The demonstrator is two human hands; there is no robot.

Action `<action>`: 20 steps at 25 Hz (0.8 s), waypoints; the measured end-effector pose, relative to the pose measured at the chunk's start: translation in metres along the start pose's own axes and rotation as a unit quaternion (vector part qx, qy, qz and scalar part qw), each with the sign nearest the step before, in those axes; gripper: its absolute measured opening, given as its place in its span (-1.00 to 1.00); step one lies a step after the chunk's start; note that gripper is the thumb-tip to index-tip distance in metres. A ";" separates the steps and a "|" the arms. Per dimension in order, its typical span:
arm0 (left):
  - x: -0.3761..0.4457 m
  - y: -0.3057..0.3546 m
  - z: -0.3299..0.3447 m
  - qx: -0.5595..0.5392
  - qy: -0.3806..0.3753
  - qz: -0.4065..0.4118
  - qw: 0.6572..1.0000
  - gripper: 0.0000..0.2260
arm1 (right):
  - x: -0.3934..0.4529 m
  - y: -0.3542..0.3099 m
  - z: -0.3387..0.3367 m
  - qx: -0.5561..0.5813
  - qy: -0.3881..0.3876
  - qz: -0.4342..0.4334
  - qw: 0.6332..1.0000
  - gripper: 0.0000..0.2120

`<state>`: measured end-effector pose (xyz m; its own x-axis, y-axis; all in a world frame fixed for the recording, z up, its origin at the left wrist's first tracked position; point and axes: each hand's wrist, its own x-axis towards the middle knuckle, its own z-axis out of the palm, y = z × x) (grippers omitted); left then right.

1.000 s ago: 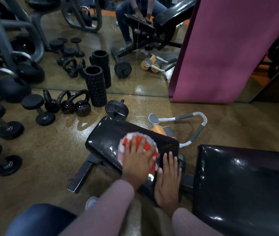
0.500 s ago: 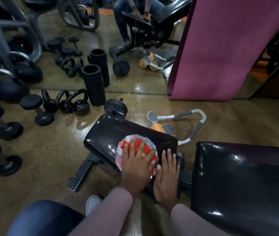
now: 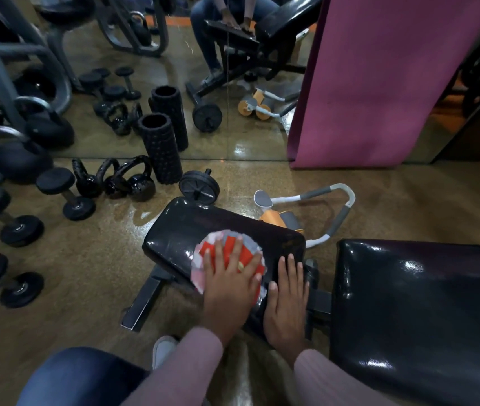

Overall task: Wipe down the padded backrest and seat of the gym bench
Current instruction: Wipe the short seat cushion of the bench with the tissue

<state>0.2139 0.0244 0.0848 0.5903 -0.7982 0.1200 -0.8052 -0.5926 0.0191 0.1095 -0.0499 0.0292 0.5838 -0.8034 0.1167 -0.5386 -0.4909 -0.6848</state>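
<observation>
A gym floor of glossy brown is lying under the bench, with a wall mirror standing behind it and a pink mat leaning against that mirror. The landmark for all positions below is the seat pad, the smaller black cushion of the bench.

The cloth, red and white, is lying flat on the near half of the seat pad. The left hand is pressing down on the cloth with fingers straight and spread apart. The right hand is resting flat on the seat pad just to the right of the cloth, fingers straight and close together, holding nothing; it appears to be bracing the pad.

The backrest, the larger black cushion, is lying to the right of the seat pad, across the gap where the frame shows. No cloth and no hand is touching it.

Beyond the seat pad, dumbbells, kettlebells and a foam roller are standing on the floor; an ab roller is lying just behind the pad's right end.

Assessment of progress: the seat pad is being wiped now, and its far left part looks not yet reached. Both cushions are shining, so gloss alone is not indicating which surface is clean. The backrest is probably remaining to be done.
</observation>
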 end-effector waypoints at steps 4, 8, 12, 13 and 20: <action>0.055 -0.058 -0.016 0.012 -0.016 -0.079 0.997 -0.56 | -0.002 0.001 -0.001 -0.019 -0.020 0.005 1.000 -0.41; 0.005 -0.066 -0.012 -0.019 0.055 -0.147 0.987 -0.59 | -0.001 0.000 -0.003 -0.009 -0.018 0.002 1.000 -0.42; -0.034 0.006 0.007 -0.007 0.006 0.037 0.999 -0.59 | 0.001 -0.004 -0.001 0.006 -0.011 0.005 1.000 -0.41; -0.021 0.008 0.005 0.002 0.002 0.053 0.999 -0.57 | 0.001 -0.002 -0.002 0.008 -0.006 0.006 1.000 -0.41; 0.006 -0.094 -0.016 -0.054 0.057 -0.182 0.980 -0.59 | -0.004 -0.003 -0.004 0.006 -0.021 0.009 1.000 -0.42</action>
<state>0.2921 0.0771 0.0999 0.8345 -0.5151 0.1956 -0.5472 -0.8164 0.1848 0.1065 -0.0468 0.0331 0.5993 -0.7970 0.0754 -0.5410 -0.4726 -0.6957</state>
